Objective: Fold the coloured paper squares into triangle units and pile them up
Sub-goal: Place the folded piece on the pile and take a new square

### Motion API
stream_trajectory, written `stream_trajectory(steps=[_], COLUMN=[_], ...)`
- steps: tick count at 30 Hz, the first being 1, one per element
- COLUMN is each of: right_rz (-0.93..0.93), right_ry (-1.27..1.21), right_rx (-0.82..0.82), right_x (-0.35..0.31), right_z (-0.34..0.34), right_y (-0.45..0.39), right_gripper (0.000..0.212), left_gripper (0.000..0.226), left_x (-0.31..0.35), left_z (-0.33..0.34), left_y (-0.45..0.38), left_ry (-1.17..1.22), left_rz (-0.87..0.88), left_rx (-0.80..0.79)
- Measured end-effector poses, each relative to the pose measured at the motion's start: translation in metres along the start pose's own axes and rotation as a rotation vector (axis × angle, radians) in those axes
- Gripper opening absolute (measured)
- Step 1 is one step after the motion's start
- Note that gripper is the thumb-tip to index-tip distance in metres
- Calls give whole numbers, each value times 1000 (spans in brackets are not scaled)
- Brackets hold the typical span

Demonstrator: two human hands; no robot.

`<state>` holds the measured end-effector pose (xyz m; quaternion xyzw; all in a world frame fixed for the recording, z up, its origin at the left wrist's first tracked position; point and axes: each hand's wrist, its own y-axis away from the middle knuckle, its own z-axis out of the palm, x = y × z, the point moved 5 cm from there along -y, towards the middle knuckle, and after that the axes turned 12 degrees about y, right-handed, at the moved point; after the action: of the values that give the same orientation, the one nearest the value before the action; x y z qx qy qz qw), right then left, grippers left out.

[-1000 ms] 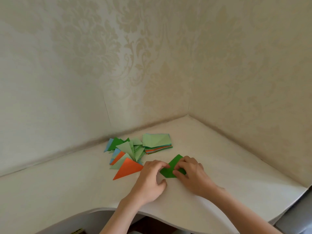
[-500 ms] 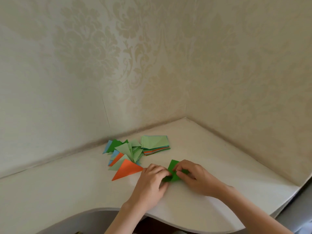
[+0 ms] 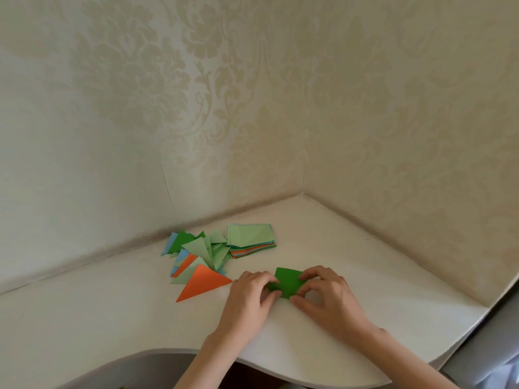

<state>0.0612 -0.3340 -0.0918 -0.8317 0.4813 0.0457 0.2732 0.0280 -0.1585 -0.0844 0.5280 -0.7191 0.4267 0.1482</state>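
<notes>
Now, in the head view, both hands work a dark green paper square (image 3: 287,281) lying on the white corner counter (image 3: 365,276). The left hand (image 3: 250,297) pinches the paper's left edge between curled fingers and thumb, while the right hand (image 3: 327,294) pinches its right edge and near corner the same way. Holding it from both sides probably keeps the sheet from sliding on the smooth counter while the edges are lined up for a crease.

Just left of the left hand lies a large orange paper triangle (image 3: 202,284), the nearest piece of a loose pile of folded green, blue and orange triangles (image 3: 196,252) spread beyond it. Beyond both hands, near the wall, sits a neat stack of unfolded coloured squares (image 3: 250,238), pale green on top, so plenty of folding seems left.

Compared with half a second ago, the green paper looks opened out and flatter, showing a broader four-sided face instead of a narrow, bunched fold, and the hands have drawn slightly apart. Pile and stack are unchanged.
</notes>
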Motion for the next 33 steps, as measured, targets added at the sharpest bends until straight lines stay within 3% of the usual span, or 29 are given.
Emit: stream_trajectory(steps=[6, 12, 22, 27, 29, 33], right_rz=[139, 219, 241, 252, 259, 328], right_ry=[30, -39, -42, -84, -85, -148], right_rx=[-13, -32, -325, -378, -355, -278], right_x=[0, 2, 6, 3, 2, -2], right_z=[7, 6, 3, -6, -11, -17], right_y=[-4, -7, -18, -22, -20, -12], right_gripper=[21, 22, 41, 39, 38, 27], left_gripper=[30, 34, 13, 12, 23, 68], left_x=[-2, -9, -19, -7, 2, 20], left_z=[7, 13, 8, 9, 11, 15], left_y=[-8, -13, -14, -15, -12, -2], left_ry=[-29, -20, 73, -131, -223, -365], left_rz=[-47, -140, -178, -57, -19, 29], left_rx=[50, 72, -10, -38, -49, -36])
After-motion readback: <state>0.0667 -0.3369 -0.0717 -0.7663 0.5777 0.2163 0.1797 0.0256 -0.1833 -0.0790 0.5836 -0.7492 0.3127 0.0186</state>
